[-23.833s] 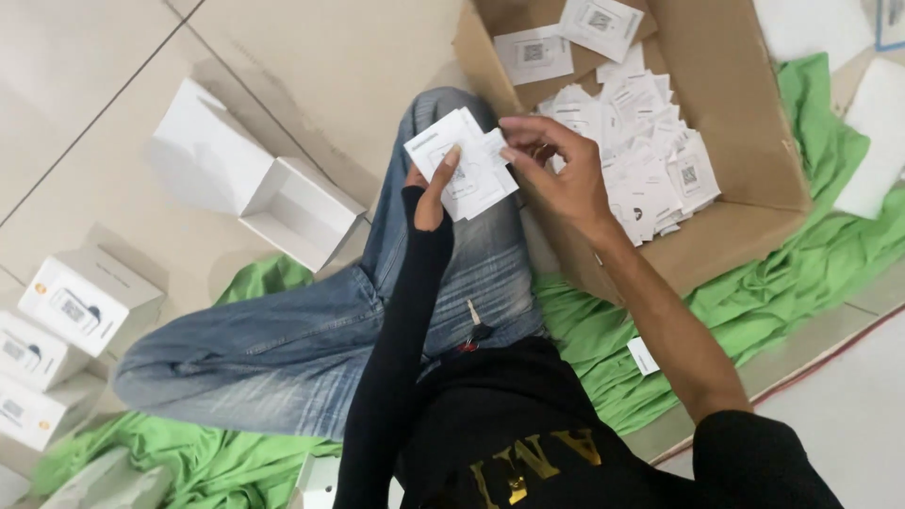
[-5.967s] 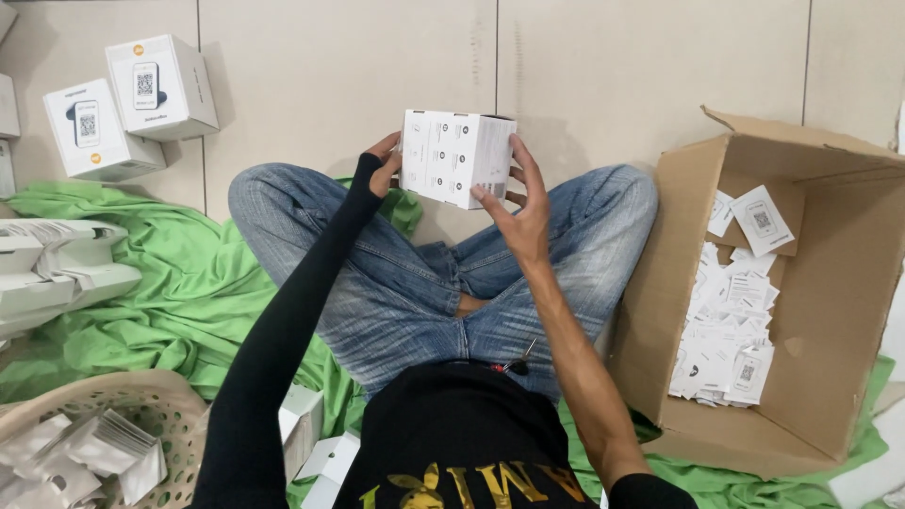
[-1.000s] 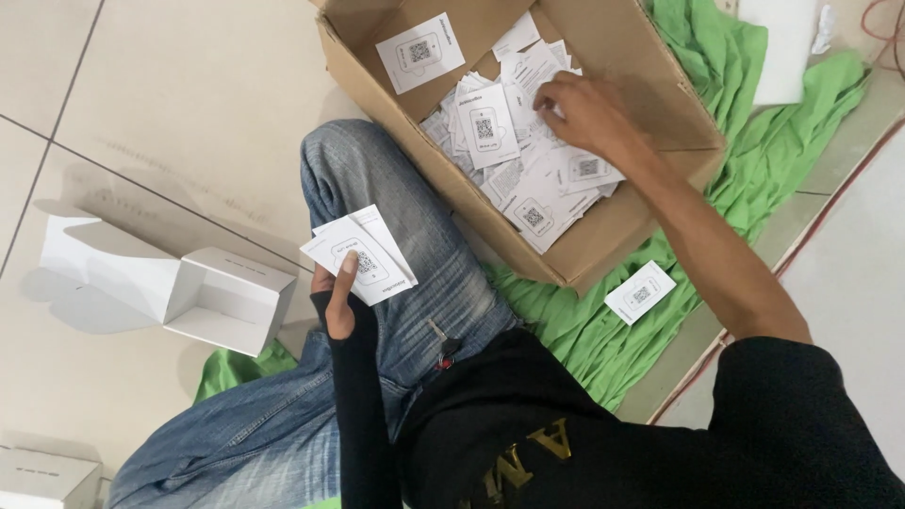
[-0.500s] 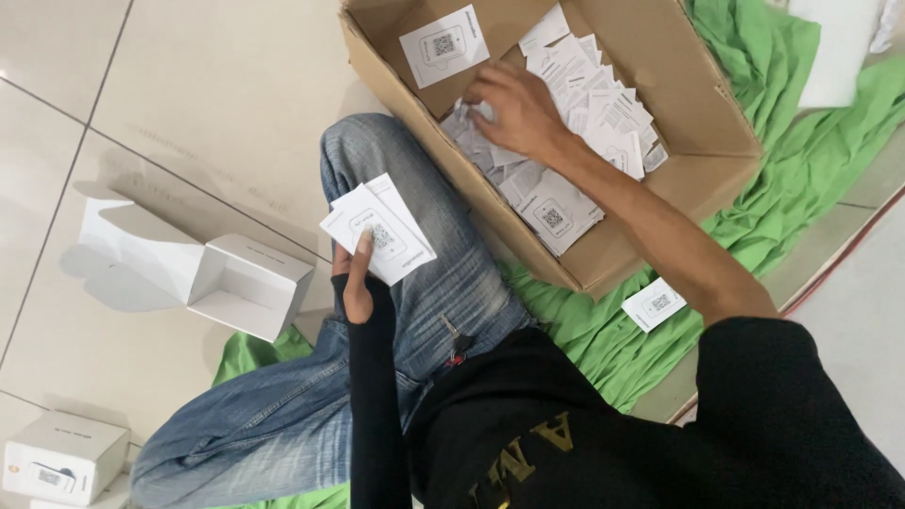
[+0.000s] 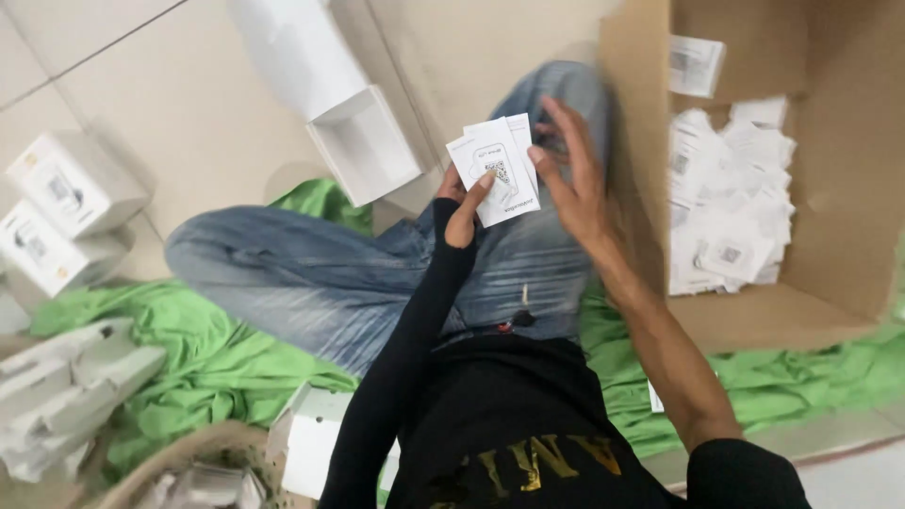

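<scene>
White paper leaflets (image 5: pixel 497 168), a thin fanned stack with small printed squares on the top sheet, sit above the person's denim-clad knee, pinched between the thumb and fingers of the left hand (image 5: pixel 460 204); a black sleeve covers that arm to the knuckles. Just beside the stack, the right hand (image 5: pixel 577 179) is blurred by motion, fingers spread and loose, gripping nothing; one fingertip appears to meet the leaflets' right edge, though the blur leaves that unsure.

To the right, a brown cardboard carton (image 5: pixel 830 236) is cut off by the top and right edges of the view; inside lies a loose, crumpled heap of more white slips (image 5: pixel 726 207), their print too smeared to make out. An open white box tray (image 5: pixel 363 146), rectangular and empty-walled, rests on the pale tiled floor near the knee. Closed white cartons (image 5: pixel 66 203) stand at the left edge. Wrinkled green cloth (image 5: pixel 203 353) spreads under the legs. A woven basket (image 5: pixel 179 467) is partly cut off at the bottom.
</scene>
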